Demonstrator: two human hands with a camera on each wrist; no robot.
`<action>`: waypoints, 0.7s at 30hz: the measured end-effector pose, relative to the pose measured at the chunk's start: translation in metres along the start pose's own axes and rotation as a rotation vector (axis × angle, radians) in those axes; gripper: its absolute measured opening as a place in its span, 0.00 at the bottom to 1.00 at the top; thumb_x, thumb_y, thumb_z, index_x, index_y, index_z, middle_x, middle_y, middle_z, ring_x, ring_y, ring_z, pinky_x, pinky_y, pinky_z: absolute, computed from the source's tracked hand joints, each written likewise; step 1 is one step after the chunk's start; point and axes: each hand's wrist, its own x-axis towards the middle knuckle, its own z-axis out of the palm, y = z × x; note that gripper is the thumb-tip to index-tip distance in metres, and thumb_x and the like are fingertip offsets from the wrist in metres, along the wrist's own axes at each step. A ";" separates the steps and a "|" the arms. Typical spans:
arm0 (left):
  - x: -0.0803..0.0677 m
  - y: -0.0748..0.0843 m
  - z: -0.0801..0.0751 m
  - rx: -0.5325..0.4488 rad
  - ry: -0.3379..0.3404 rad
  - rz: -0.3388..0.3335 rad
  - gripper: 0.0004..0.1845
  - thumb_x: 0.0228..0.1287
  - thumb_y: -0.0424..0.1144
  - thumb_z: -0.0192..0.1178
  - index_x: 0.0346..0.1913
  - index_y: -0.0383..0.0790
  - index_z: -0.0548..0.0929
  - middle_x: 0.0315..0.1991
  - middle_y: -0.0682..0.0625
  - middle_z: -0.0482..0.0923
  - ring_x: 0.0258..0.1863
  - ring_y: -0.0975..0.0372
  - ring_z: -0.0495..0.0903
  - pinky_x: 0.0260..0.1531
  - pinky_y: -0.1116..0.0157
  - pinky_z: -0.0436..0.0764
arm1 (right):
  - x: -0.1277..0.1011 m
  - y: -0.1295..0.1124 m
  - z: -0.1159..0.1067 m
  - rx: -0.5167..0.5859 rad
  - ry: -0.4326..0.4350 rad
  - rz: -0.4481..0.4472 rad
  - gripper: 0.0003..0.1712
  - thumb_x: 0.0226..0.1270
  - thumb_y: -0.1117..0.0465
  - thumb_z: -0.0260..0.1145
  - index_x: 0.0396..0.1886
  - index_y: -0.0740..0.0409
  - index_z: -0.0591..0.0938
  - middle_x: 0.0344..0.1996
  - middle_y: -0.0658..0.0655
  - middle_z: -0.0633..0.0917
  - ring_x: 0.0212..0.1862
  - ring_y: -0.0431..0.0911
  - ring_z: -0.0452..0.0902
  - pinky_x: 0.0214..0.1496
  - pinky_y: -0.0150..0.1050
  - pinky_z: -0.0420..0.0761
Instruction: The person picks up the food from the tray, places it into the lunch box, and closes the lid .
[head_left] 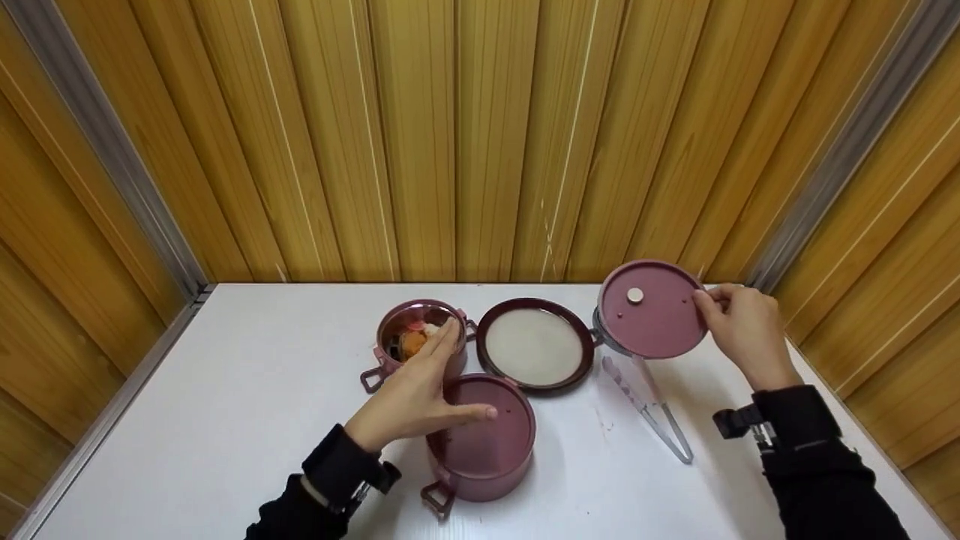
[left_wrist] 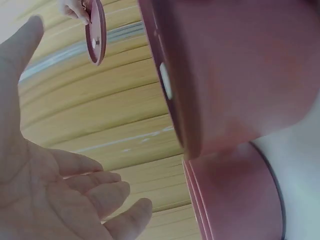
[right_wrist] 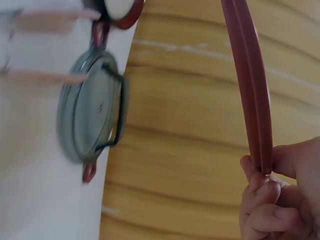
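Observation:
My right hand pinches the edge of a round mauve lid with a pale knob, held tilted up at the back right. In the right wrist view the lid shows edge-on between thumb and fingers. My left hand is spread over the front mauve pot, palm apart from it in the left wrist view. That pot wears a mauve lid, partly covered by the hand. Behind it, a smaller mauve pot holds orange, red and white pieces; my left fingertips overlap its rim in the head view.
A shallow dark-red pan with a pale inside stands at the back middle. Below the raised lid is a vessel with a grey-green handled top. Tongs lie on the white table at right. Wood-patterned walls enclose the table.

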 end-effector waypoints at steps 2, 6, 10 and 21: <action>0.008 -0.001 -0.003 -0.020 0.007 0.008 0.71 0.55 0.68 0.78 0.88 0.38 0.46 0.89 0.43 0.42 0.88 0.43 0.48 0.83 0.40 0.57 | 0.004 -0.014 0.007 0.025 0.000 -0.027 0.18 0.80 0.57 0.67 0.42 0.72 0.90 0.28 0.66 0.90 0.28 0.48 0.79 0.27 0.31 0.70; 0.022 0.002 -0.006 -0.033 0.045 0.022 0.72 0.54 0.67 0.79 0.88 0.36 0.46 0.89 0.42 0.43 0.88 0.46 0.48 0.84 0.42 0.57 | 0.011 -0.042 0.021 0.067 -0.019 -0.049 0.19 0.80 0.57 0.67 0.43 0.72 0.90 0.29 0.66 0.90 0.30 0.50 0.83 0.29 0.31 0.72; 0.037 0.009 -0.004 -0.030 0.079 0.017 0.75 0.51 0.68 0.81 0.88 0.38 0.43 0.89 0.41 0.43 0.88 0.48 0.50 0.84 0.44 0.60 | 0.015 -0.067 0.037 0.103 -0.059 -0.049 0.18 0.80 0.58 0.67 0.44 0.72 0.90 0.32 0.66 0.91 0.34 0.54 0.85 0.32 0.32 0.75; 0.062 0.012 0.005 -0.005 0.172 0.024 0.78 0.50 0.70 0.80 0.88 0.39 0.39 0.89 0.39 0.42 0.87 0.45 0.53 0.81 0.42 0.66 | 0.022 -0.127 0.086 0.198 -0.155 -0.058 0.15 0.80 0.57 0.67 0.42 0.66 0.92 0.33 0.62 0.92 0.36 0.52 0.86 0.39 0.40 0.79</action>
